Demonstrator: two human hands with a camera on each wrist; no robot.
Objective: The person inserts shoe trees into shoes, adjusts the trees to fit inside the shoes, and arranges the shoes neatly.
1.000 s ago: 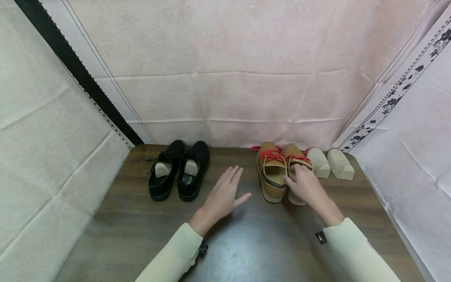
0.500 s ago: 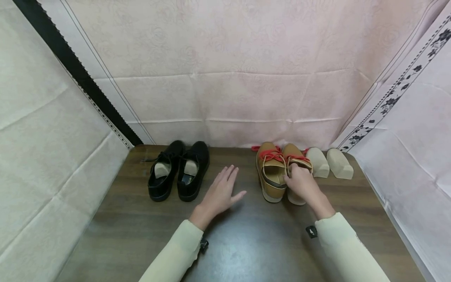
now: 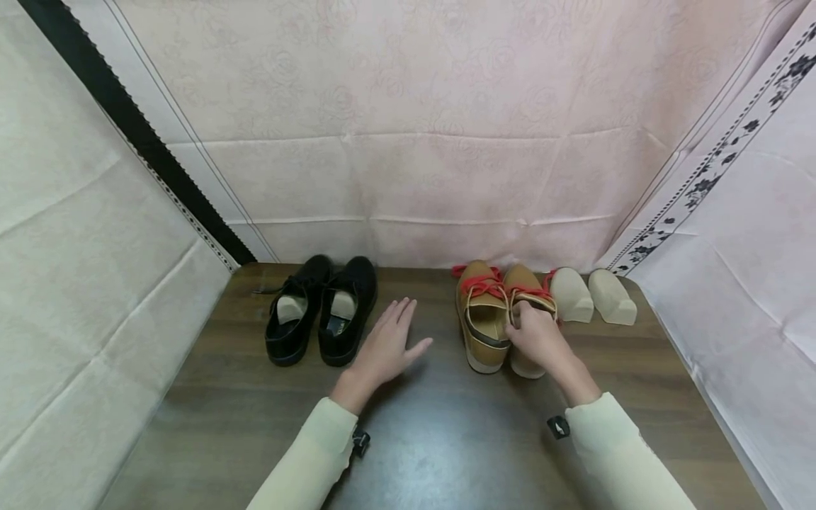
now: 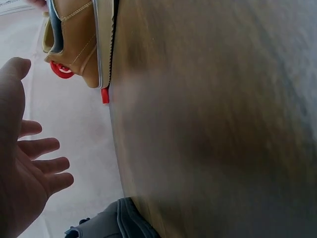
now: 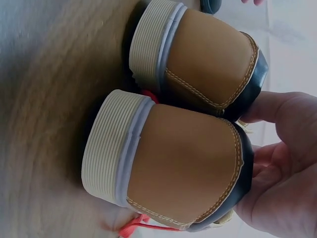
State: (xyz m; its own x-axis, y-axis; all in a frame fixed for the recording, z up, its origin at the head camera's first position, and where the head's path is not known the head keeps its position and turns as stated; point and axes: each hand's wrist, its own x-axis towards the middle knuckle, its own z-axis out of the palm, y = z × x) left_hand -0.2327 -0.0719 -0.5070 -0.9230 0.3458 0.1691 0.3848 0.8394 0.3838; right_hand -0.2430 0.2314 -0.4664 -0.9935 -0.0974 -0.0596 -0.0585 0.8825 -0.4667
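Note:
My right hand (image 3: 542,338) grips a pair of tan lace-up shoes by their adjoining collars. In the right wrist view the thumb dips into the left shoe (image 5: 213,54) and the fingers go into the right shoe (image 5: 188,158); the fingertips are hidden inside. Both shoes have red laces, dark collar trim and pale ridged soles, toes pointing to the back. My left hand (image 3: 381,347) holds nothing, its fingers extended and thumb spread, between the tan shoes and a pair of black lace-up shoes (image 3: 347,304).
Two cream rounded blocks (image 3: 612,297) sit right of the tan shoes, and similar cream pieces (image 3: 292,308) are tucked into the black shoes. Everything stands on a dark wooden tabletop (image 3: 433,439), with pale patterned cloth (image 3: 408,177) hanging behind and at both sides.
The tan shoes have shifted slightly left and toward me with my right hand, widening the gap to the cream blocks. My left hand has drifted left toward the black shoes.

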